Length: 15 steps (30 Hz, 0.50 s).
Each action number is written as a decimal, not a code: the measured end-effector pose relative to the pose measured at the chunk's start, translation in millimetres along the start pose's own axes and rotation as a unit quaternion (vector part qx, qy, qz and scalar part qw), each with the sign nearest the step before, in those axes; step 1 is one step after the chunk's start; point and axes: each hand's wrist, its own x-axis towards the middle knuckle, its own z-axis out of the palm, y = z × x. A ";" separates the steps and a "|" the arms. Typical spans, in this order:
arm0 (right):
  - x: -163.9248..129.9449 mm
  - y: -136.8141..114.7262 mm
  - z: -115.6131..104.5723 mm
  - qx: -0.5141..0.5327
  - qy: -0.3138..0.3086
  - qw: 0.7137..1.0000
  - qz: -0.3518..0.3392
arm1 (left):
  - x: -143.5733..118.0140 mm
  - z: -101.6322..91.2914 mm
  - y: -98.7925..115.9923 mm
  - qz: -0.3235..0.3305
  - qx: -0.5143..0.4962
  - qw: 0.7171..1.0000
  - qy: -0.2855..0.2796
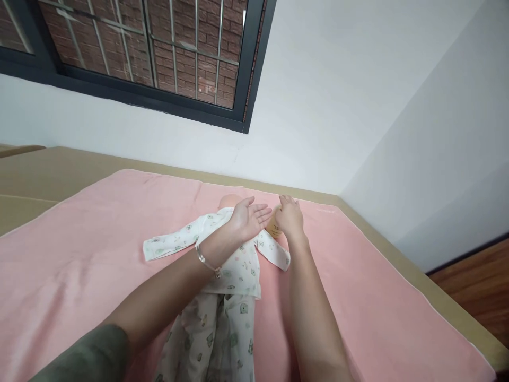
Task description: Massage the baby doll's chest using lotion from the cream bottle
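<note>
My left hand (pixel 251 219) is open with the palm turned up and the fingers stretched to the right. It hovers over the upper chest of a baby doll (pixel 229 201) that lies on its back in a white printed top (pixel 242 268) and matching trousers (pixel 240 323). To the right of that palm, my right hand (pixel 290 215) is closed over the upper part of a yellowish bottle (pixel 273 228) with dark print. The hand hides the bottle's top. My left hand and wrist cover part of the doll's head and chest.
A pink mat (pixel 338 286) lies under the doll on a tan surface (pixel 79 159). A white wall (pixel 318 106) rises behind it, with a dark-framed barred window (pixel 159 95) at upper left. Wood-grain panelling (pixel 477 286) shows at the right edge.
</note>
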 end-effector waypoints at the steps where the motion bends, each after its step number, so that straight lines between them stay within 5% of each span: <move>1: 0.7 -1.7 -0.4 -0.003 -0.003 1.000 0.006 | -11.6 -5.9 -2.8 -0.005 -0.003 1.000 -0.003; 10: 0.7 -7.3 -16.0 -0.012 -0.080 0.996 0.027 | -103.0 -51.9 -25.7 -0.026 0.055 0.994 0.090; 15: -59.6 -49.4 -54.2 0.133 -0.007 0.991 -0.016 | -148.3 -59.6 -36.2 -0.051 0.053 0.994 0.086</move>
